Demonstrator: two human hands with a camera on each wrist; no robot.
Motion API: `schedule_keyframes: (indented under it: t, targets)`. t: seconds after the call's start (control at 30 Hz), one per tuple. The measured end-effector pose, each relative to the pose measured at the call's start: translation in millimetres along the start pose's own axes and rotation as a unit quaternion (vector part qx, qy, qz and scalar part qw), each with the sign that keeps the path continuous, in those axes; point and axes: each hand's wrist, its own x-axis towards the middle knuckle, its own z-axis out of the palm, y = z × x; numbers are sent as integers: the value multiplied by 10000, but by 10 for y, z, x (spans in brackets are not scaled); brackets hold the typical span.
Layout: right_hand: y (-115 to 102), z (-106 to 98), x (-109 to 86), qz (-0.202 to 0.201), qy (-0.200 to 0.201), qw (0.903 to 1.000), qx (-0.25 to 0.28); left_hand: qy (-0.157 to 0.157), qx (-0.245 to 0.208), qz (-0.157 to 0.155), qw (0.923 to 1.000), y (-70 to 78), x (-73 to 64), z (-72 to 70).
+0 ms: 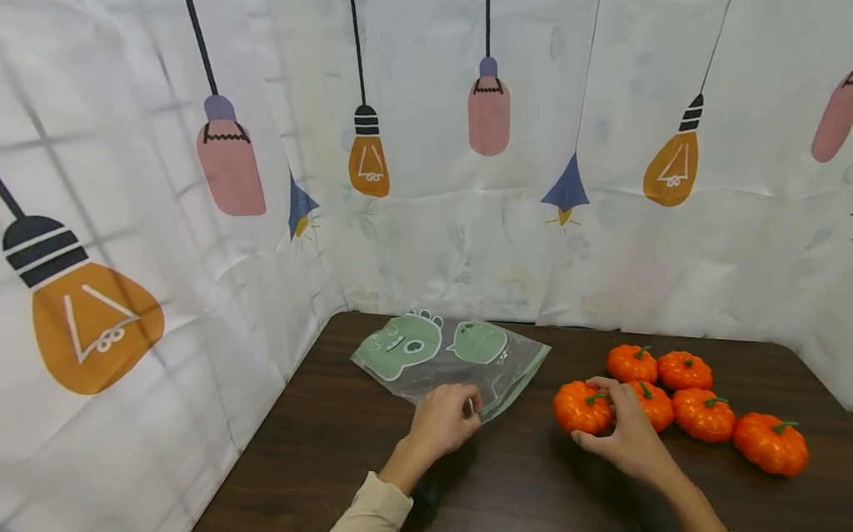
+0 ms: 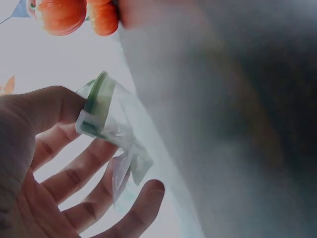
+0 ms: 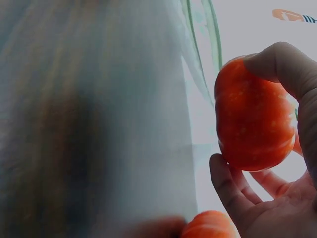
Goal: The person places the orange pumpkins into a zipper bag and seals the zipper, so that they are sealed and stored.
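My left hand (image 1: 446,422) pinches the near corner of a clear zip bag (image 1: 496,380) that has green cartoon figures and a green edge. In the left wrist view, the bag's corner (image 2: 99,111) sits between thumb and forefinger, with the other fingers spread loosely behind it. To the right of the bag, my right hand (image 1: 631,441) grips a small orange toy pumpkin (image 1: 581,408) with a green stem. Thumb and fingers hold this pumpkin (image 3: 255,119) from opposite sides in the right wrist view. Whether anything is inside the bag, I cannot tell.
Several more orange pumpkins (image 1: 704,415) are grouped on the right side of the dark wooden table (image 1: 513,507), the nearest just behind my right hand. A white curtain (image 1: 427,258) printed with hanging lamps borders the table's back and sides.
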Motion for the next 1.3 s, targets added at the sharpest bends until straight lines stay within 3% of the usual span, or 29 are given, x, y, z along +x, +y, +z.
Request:
schedule_keyframes:
  t: [0.17,0.63,1.3]
  targets:
    - [-37,13,121,22,-37,9999,104,-185,-75,-33,9998,-1,59,-62]
    - [-105,102,343,259,-149,9987,405,-115,-209,-8,9997,-16,59,-29]
    - [-126,386,374,179,-169,9977,630,-24,-244,52,9997,57,55,-40]
